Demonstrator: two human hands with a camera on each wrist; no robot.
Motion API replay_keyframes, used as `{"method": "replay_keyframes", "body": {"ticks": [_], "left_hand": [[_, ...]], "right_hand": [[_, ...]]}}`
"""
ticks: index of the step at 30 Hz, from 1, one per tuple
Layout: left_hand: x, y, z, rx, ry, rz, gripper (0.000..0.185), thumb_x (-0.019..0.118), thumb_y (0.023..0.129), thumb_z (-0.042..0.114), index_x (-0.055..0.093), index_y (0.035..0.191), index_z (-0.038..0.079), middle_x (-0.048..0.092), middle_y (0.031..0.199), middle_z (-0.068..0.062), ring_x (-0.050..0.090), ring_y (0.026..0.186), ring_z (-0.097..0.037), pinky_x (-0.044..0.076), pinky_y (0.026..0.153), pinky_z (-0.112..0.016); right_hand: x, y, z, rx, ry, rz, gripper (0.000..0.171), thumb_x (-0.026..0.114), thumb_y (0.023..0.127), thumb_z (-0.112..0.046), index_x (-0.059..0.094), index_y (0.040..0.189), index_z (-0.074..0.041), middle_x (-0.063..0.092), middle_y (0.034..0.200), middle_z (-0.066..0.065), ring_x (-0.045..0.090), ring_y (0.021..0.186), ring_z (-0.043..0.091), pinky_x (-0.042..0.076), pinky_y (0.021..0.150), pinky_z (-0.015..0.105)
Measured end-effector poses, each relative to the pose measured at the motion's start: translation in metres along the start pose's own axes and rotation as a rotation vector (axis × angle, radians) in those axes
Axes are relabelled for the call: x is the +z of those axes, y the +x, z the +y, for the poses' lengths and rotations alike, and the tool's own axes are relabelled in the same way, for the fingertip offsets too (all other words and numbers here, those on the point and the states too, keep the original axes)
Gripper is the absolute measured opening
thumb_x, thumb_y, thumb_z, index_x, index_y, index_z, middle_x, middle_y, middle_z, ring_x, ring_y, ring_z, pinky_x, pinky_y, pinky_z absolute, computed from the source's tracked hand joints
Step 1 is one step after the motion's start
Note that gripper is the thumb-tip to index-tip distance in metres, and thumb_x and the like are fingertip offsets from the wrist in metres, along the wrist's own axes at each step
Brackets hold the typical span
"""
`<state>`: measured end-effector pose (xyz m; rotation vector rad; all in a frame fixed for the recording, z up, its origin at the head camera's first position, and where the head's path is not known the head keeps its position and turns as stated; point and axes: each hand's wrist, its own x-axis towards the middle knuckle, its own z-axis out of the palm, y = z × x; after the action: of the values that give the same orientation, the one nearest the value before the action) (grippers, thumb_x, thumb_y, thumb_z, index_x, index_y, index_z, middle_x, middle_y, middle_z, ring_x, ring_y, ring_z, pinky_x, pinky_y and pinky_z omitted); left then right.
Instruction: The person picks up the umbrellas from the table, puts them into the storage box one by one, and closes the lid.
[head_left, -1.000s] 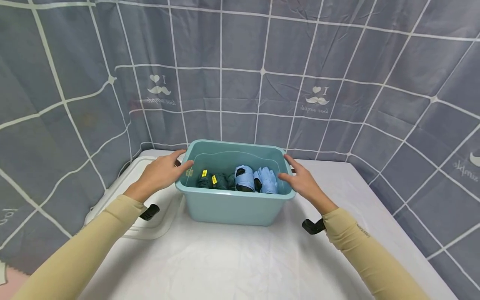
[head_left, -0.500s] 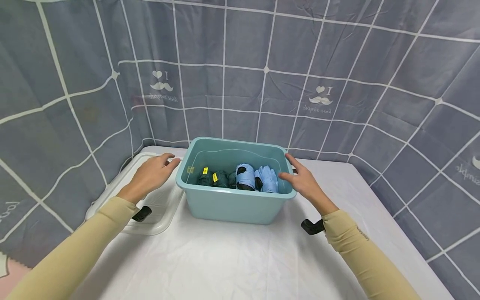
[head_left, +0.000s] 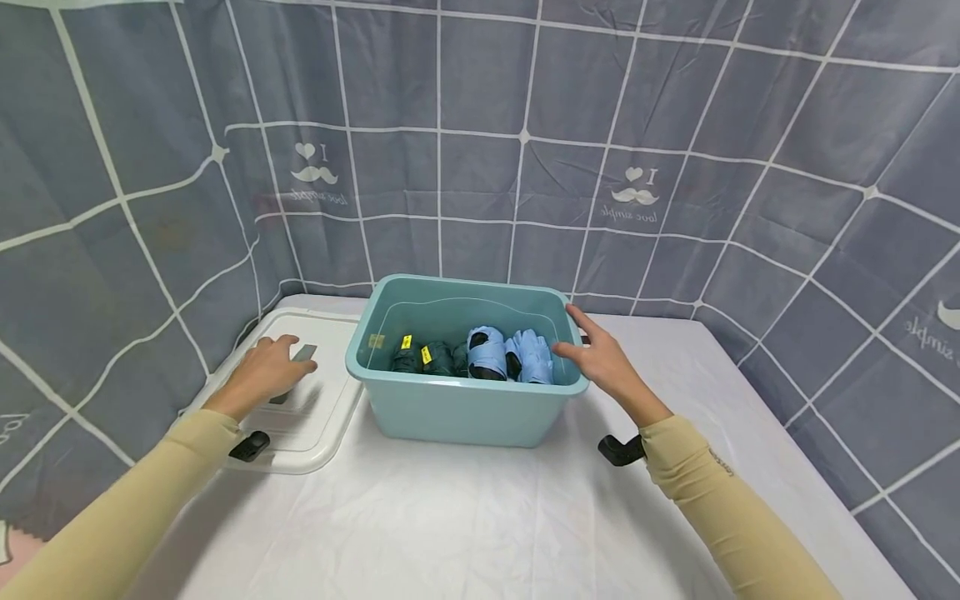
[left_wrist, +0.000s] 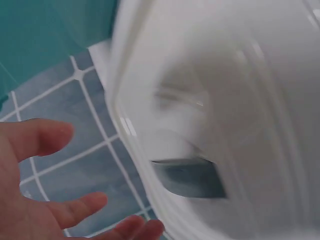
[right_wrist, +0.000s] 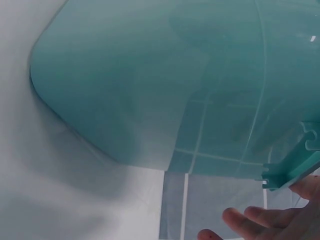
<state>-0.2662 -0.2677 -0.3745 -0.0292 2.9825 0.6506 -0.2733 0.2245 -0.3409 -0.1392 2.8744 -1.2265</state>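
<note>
A teal plastic storage tub stands upright on the white-covered table. Inside it lie dark green rolled bundles with yellow tags, a light-blue bundle with black parts and a pair of light-blue gloves. My right hand rests at the tub's right rim, thumb over the edge; in the right wrist view its other fingers extend loosely beside the tub's wall. Over the white lid, left of the tub, my left hand hovers with fingers spread and nothing held. A grey patch shows on the lid.
A grey curtain with white grid lines hangs behind the table and on both sides. The white tabletop stretches in front of the tub and to its right. Black wrist mounts jut from under my sleeves.
My left hand has left the tub's left rim and moved left over the white lid. The right hand stays at the right rim, and the tub stays in place.
</note>
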Motion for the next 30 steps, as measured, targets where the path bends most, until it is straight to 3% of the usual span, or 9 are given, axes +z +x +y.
{"method": "replay_keyframes", "body": {"ticks": [6,11,16,21,30], "left_hand": [[0.004,-0.002,-0.017,-0.011,0.01,-0.06,0.077,0.056,0.095,0.031,0.029,0.147,-0.019,0.034,0.138,-0.049,0.036,0.127,-0.064,0.035,0.104,-0.068],[0.008,0.0,-0.024,-0.013,0.007,-0.057,0.079,0.059,0.093,0.029,0.028,0.146,-0.02,0.036,0.137,-0.049,0.039,0.126,-0.063,0.036,0.104,-0.067],[0.011,0.003,-0.027,0.013,0.012,-0.024,0.078,0.062,0.091,0.026,0.03,0.144,-0.02,0.041,0.135,-0.048,0.043,0.124,-0.062,0.038,0.103,-0.066],[0.013,0.005,-0.028,0.035,-0.028,-0.064,0.079,0.062,0.092,0.023,0.025,0.146,-0.022,0.039,0.136,-0.049,0.046,0.122,-0.06,0.039,0.102,-0.065],[0.013,0.014,-0.025,0.001,-0.008,-0.11,0.081,0.063,0.089,0.019,0.023,0.147,-0.022,0.034,0.142,-0.048,0.04,0.13,-0.061,0.035,0.108,-0.065]], "right_hand": [[0.0,-0.001,-0.001,0.002,0.0,0.005,0.082,0.064,0.093,-0.037,0.022,0.163,-0.028,0.031,0.163,0.015,0.04,0.142,0.042,0.045,0.103,0.061],[0.002,-0.001,-0.001,0.01,0.004,0.006,0.081,0.064,0.093,-0.037,0.022,0.162,-0.028,0.03,0.164,0.014,0.04,0.142,0.042,0.046,0.103,0.06],[0.001,-0.001,0.0,0.013,0.009,0.005,0.081,0.064,0.094,-0.037,0.021,0.163,-0.029,0.029,0.164,0.015,0.039,0.142,0.043,0.046,0.103,0.061],[0.001,0.0,0.0,0.009,0.014,-0.002,0.082,0.064,0.094,-0.038,0.021,0.163,-0.027,0.03,0.164,0.016,0.04,0.142,0.043,0.047,0.102,0.06],[0.001,-0.001,0.0,0.005,0.028,0.004,0.082,0.065,0.093,-0.037,0.023,0.162,-0.027,0.031,0.163,0.015,0.042,0.141,0.042,0.048,0.102,0.058]]}}
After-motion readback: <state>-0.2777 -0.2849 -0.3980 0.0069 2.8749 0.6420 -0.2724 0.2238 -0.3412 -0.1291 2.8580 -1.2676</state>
